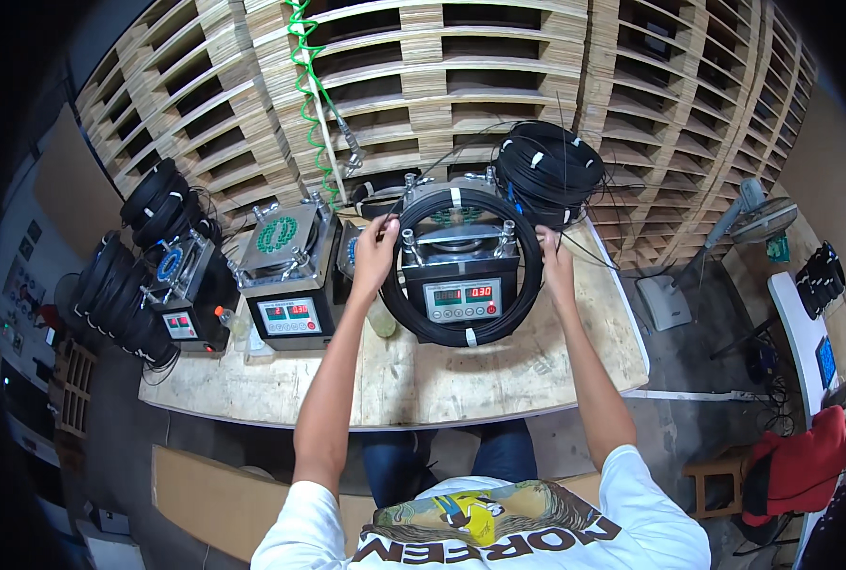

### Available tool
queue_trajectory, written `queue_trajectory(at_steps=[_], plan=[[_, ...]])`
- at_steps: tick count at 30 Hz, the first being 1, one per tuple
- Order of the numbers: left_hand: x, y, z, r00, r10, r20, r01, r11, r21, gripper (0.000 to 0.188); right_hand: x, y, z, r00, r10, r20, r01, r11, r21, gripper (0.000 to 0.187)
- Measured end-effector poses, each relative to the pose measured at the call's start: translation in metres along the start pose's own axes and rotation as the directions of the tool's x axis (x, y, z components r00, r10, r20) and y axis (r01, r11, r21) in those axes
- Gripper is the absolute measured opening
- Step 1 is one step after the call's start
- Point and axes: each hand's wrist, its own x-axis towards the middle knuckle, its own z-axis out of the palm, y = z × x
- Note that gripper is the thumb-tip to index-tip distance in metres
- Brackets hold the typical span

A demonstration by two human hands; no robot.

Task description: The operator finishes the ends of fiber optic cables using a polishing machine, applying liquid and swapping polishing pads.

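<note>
A large coil of thin black cable, bound with white tape at its top and bottom, is held upright between my hands. My left hand closes on its left side, and my right hand grips its right side. Through the ring shows a box-shaped metal machine with red digits, buttons and upright metal posts. The coil stands in front of this machine and covers part of it. A loose cable end runs from near my right hand across the table to the right.
Two similar machines stand to the left on the wooden table. Black cable coils are stacked behind on the right, with more coils at far left. A small bottle stands between machines. A green spiral hose hangs before wooden pallets.
</note>
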Motion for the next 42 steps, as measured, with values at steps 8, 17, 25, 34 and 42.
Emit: queue_trajectory(at_steps=[8, 17, 25, 34, 42], plan=[[0.099, 0.044, 0.006, 0.961, 0.232, 0.153, -0.265, 0.929, 0.259, 0.023, 0.155, -0.096, 0.007, 0.975, -0.147, 0.169, 0.187, 0.949, -0.254, 0.032], [0.190, 0.150, 0.027, 0.916, 0.200, 0.348, -0.323, 0.881, 0.345, 0.033, 0.214, -0.191, 0.063, 0.931, -0.106, 0.350, 0.263, 0.860, -0.438, 0.031], [0.238, 0.198, -0.044, 0.872, 0.387, 0.300, -0.453, 0.871, 0.193, 0.030, 0.261, -0.242, 0.004, 0.941, -0.282, 0.186, 0.329, 0.891, -0.314, 0.023], [0.209, 0.215, -0.087, 0.930, 0.277, 0.243, -0.330, 0.920, 0.213, 0.037, 0.266, -0.263, -0.006, 0.849, -0.457, 0.265, 0.521, 0.809, -0.274, 0.029], [0.189, 0.214, -0.087, 0.873, 0.459, 0.162, -0.455, 0.888, -0.065, 0.029, 0.254, -0.270, 0.012, 0.749, -0.615, 0.247, 0.656, 0.741, -0.141, 0.029]])
